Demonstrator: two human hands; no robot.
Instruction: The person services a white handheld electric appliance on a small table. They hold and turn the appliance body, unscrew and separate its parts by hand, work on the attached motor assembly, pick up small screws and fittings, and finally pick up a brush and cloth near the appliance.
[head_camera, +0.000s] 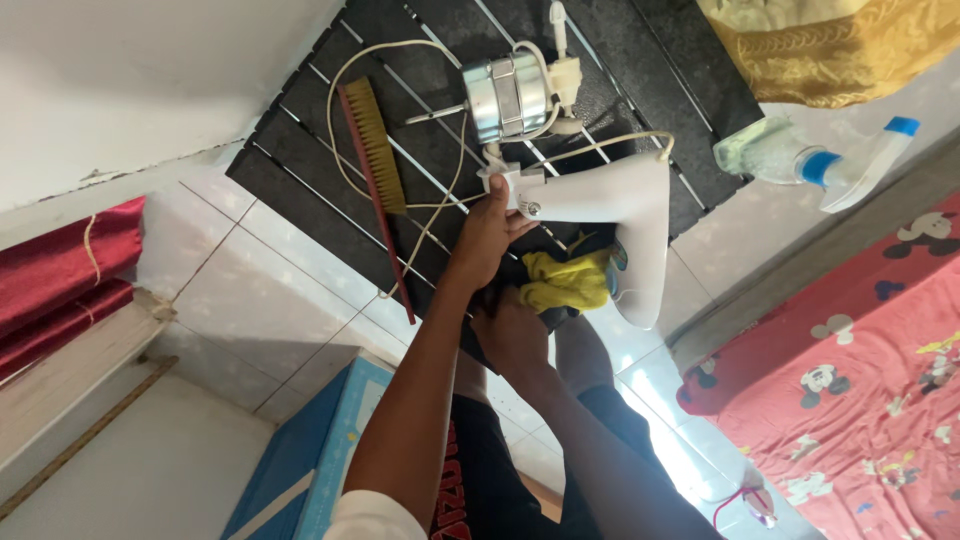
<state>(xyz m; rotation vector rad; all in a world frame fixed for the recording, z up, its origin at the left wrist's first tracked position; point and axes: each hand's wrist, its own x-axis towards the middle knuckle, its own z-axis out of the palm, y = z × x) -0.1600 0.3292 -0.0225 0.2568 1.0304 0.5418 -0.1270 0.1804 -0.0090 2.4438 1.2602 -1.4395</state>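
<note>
**Fan stand held over the mat, motor tethered by its cord**

The white fan stand (615, 215) lies across the black slatted mat (300, 150), far of the person's knees. The left hand (488, 232) has its fingers clamped on the stand's narrow neck; the right hand (512, 335) presses a yellow cloth (565, 282) against the stand's base, fingers curled into the cloth.

The cream cord (345, 110) loops from the stand to the bare metal fan motor (508, 97) (which lies loose on the mat). I judge that tilting the stand could tug the cord and drag the motor, or snag the red-handled brush (378, 160) lying under the loop.

To the right, a clear spray bottle (810, 160) lies on its side, near enough to be knocked. A blue box (315, 460) sits near left.
</note>
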